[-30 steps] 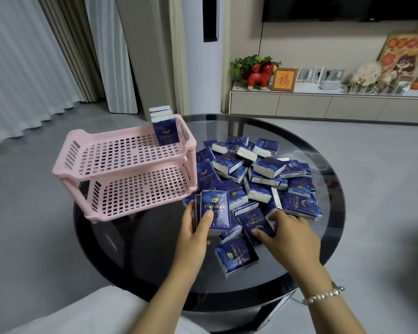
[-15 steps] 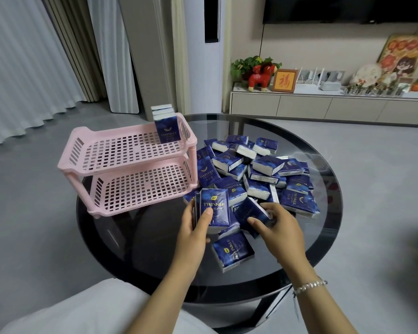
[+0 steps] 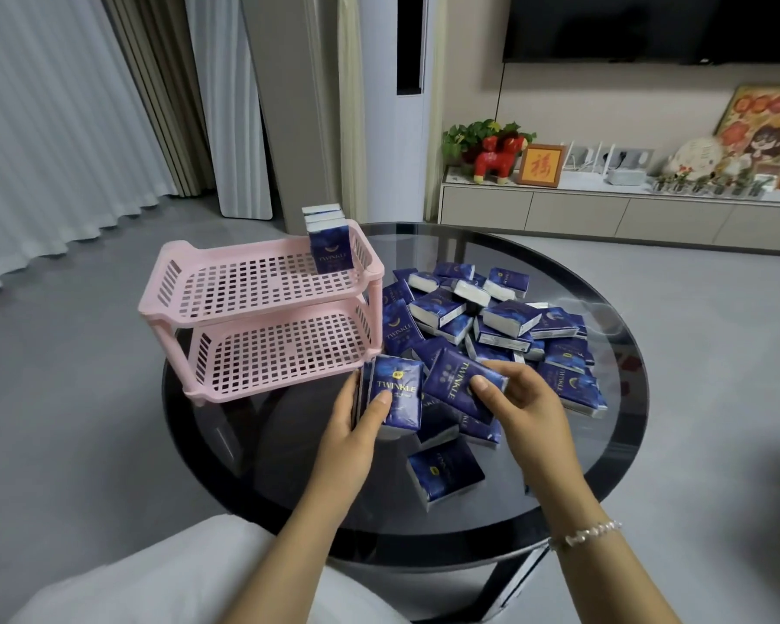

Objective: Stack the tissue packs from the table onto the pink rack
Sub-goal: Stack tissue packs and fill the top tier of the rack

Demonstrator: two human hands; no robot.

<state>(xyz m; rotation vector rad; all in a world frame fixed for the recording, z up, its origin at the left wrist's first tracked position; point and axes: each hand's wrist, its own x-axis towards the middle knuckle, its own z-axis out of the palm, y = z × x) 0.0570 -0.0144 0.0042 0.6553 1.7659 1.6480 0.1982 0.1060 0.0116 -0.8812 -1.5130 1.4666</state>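
Observation:
A two-tier pink rack point(image 3: 262, 317) stands on the left of the round glass table point(image 3: 613, 425). Several blue tissue packs stand upright in the far right corner of its top tier point(image 3: 329, 245); the lower tier is bare. A heap of blue tissue packs point(image 3: 505, 322) lies to the right of the rack. My left hand point(image 3: 356, 416) holds a small upright bundle of packs point(image 3: 397, 394) near the rack's front right corner. My right hand point(image 3: 518, 403) grips one tilted pack point(image 3: 455, 385) just beside that bundle.
One loose pack point(image 3: 444, 472) lies flat near the table's front. Behind the table run a low TV cabinet point(image 3: 604, 213) with ornaments, a tall white unit point(image 3: 406, 128) and curtains point(image 3: 64, 119). My white-clad knee point(image 3: 190, 578) is at the table's near edge.
My right hand lifted a pack out of the heap and brought it left, next to the bundle in my left hand. The view shifted slightly.

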